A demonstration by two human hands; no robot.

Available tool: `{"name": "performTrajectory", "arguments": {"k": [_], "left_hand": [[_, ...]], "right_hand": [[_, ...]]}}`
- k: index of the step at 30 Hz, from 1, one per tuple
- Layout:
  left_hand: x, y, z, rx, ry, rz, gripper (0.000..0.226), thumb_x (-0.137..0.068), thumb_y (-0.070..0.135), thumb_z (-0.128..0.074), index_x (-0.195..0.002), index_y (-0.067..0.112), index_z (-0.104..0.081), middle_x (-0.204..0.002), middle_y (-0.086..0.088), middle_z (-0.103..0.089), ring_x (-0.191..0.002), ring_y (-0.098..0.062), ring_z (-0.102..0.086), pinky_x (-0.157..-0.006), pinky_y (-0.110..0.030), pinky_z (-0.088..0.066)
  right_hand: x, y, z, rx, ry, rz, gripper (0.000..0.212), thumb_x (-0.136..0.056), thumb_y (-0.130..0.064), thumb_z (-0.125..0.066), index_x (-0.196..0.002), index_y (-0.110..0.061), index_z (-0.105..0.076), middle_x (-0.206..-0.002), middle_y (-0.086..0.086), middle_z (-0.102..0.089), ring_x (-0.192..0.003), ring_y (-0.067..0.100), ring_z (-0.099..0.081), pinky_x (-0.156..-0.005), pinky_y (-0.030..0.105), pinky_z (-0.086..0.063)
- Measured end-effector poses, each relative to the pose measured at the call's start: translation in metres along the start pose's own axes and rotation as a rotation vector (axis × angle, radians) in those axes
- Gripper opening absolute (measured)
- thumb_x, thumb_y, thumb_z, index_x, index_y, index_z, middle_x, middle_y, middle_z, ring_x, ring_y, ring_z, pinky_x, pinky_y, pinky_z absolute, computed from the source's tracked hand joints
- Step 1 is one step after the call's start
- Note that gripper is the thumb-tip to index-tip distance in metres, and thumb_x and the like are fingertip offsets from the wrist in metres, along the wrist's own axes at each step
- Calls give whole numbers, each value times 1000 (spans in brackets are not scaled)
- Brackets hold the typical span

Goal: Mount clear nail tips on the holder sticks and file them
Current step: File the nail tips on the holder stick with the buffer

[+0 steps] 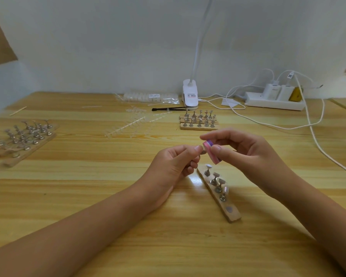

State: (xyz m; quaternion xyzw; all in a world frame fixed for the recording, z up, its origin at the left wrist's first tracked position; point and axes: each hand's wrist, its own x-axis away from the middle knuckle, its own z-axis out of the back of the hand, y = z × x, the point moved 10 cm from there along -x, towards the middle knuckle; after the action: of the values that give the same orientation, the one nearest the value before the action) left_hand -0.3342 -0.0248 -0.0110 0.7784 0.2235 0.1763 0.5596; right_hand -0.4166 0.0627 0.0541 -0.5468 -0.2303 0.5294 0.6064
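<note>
Both forearms extend over the surface [108, 196] and the hands meet near its centre. The left hand [176, 162] pinches a holder stick [203, 152] with curled fingers; its nail tip cannot be made out. The right hand [246, 150] pinches a pink file block [212, 153] between thumb and forefinger, just beside the stick. Directly below, a wooden base [231, 213] carries four upright sticks with tips.
</note>
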Motion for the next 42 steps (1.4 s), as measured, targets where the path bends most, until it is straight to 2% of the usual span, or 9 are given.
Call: {"name": "performTrajectory", "arguments": {"k": [4, 8, 12, 15, 21, 27, 31, 39, 42], "left_hand": [[1, 0, 0, -35, 7, -7, 45, -61, 41, -75, -91, 7, -73, -66, 8, -57, -61, -4, -50, -63, -13, -47], [2, 1, -3, -39, -18, -8, 34, -60, 44, -75, -81, 18, -81, -67, 9, -58, -61, -3, -51, -64, -13, -47], [2, 1, -1, -31, -6, -6, 24, -61, 42, -75, -71, 21, -79, -65, 9, -58, -60, -4, -51, -62, -13, -47], [2, 2, 0, -21, 10, -7, 29, -59, 41, -77, -76, 17, -76, -65, 7, -58, -59, -4, -50, -62, -13, -46], [1, 0, 1, -1, 4, 5, 21, -64, 40, -75, -71, 20, -79, -65, 9, -58, -59, -3, -50, -61, -12, -47], [-1, -1, 2, -23, 3, -3, 21, -65, 39, -76, -69, 19, -72, -64, 7, -57, -58, -4, -50, -60, -13, -47], [-1, -1, 2, -33, -5, -6, 21, -63, 42, -77, -65, 22, -74, -64, 8, -57, -58, -4, -49, -61, -13, -47], [-2, -1, 2, -49, -5, -22, 18, -66, 39, -75, -62, 22, -73, -63, 8, -56, -58, -5, -48, -60, -13, -46], [-1, 0, 1, -89, -17, -39, 19, -67, 42, -76, -68, 23, -75, -64, 8, -55, -61, -6, -48, -63, -15, -46]], "right_hand": [[-1, -1, -1, 99, 14, 24, 28, -80, -23, -67, -105, -12, -72, -96, 7, -63, -79, 12, -64, -74, 19, -53], [0, -4, 12, -9, 113, 31, 30, -76, -30, -68, -103, -16, -72, -96, 13, -68, -77, 12, -67, -71, 17, -53], [0, 0, -2, -58, 21, 11, 30, -78, -26, -69, -104, -12, -71, -90, 16, -67, -76, 12, -65, -70, 18, -53], [-2, 9, -2, -27, 38, -34, 28, -78, -23, -68, -104, -12, -70, -88, 18, -67, -74, 7, -65, -69, 16, -52], [-1, 8, 6, -126, 105, -30, 30, -74, -36, -71, -101, -23, -73, -90, 0, -71, -79, 8, -67, -76, 18, -53], [-1, 16, -2, -116, 76, -62, 27, -80, -26, -69, -105, -18, -71, -88, 3, -72, -84, 12, -68, -79, 21, -53], [-1, 14, -1, -147, 90, -54, 27, -78, -30, -69, -103, -21, -71, -95, 8, -71, -86, 14, -69, -80, 21, -53], [-2, 18, -3, -182, 68, -85, 31, -78, -35, -70, -105, -22, -74, -89, 7, -74, -82, 11, -67, -78, 18, -52], [-2, 20, -2, -183, 45, -105, 33, -77, -40, -69, -107, -27, -75, -99, 7, -75, -91, 14, -69, -82, 19, -52]]}}
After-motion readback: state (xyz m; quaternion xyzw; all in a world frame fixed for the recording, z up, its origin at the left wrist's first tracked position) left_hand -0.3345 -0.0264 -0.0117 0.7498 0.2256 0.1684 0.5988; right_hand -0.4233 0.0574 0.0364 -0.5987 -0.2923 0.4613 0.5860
